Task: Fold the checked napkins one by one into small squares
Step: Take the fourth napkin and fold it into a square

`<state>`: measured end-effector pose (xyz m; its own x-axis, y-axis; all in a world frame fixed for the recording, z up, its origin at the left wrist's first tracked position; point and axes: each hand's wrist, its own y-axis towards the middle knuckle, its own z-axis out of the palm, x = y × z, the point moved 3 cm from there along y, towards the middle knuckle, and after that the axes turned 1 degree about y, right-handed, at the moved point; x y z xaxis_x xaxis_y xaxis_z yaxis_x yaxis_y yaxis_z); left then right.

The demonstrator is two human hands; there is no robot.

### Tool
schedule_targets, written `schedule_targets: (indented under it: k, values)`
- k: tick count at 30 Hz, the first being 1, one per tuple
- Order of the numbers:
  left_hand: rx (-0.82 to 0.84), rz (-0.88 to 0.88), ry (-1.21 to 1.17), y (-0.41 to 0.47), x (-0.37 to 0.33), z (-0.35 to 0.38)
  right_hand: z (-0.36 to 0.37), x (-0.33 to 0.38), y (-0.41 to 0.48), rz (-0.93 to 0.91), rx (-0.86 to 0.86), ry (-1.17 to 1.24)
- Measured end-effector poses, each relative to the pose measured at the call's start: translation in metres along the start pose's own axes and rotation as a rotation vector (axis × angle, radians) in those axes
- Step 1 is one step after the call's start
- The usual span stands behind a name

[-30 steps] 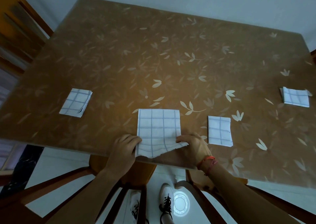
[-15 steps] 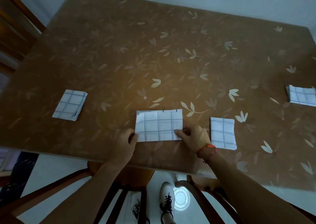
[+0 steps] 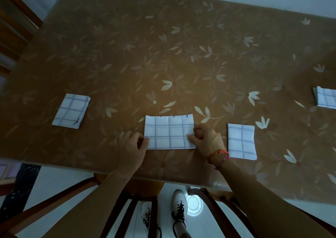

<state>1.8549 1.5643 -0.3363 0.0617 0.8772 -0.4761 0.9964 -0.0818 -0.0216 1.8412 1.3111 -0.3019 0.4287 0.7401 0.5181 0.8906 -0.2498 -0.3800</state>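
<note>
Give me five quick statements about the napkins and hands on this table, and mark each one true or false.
1. The napkin being folded lies as a wide rectangle between both hands. True.
2. The right hand wears a red string bracelet at the wrist. True.
3. The left hand rests on the folded napkin at the left. False: it touches the left edge of the middle napkin; that left one lies apart, untouched.
4. Only two napkins are on the table. False: four show, including a folded napkin beside the right hand and one at the far right edge.
5. The middle napkin hangs over the table's near edge. False: it lies wholly on the tabletop.
</note>
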Motion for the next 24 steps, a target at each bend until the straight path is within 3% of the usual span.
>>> schedule_targets:
  k: [7,13,16,19,24]
  values:
    - [-0.009,0.083,0.266,-0.006,0.005,-0.001,0.007,-0.006,0.005,0.010,-0.002,-0.008]
    - [0.016,0.260,0.202,-0.002,-0.005,-0.004,0.004,-0.008,0.006,-0.031,-0.110,0.002]
    - [0.115,0.435,0.261,0.004,-0.011,0.001,0.004,0.003,0.006,-0.180,-0.229,-0.093]
    - [0.202,0.478,0.336,0.013,-0.012,0.007,0.016,0.027,0.003,-0.412,-0.292,-0.174]
    - [0.216,0.475,0.359,0.019,-0.010,0.015,0.053,0.056,0.003,-0.597,-0.176,-0.330]
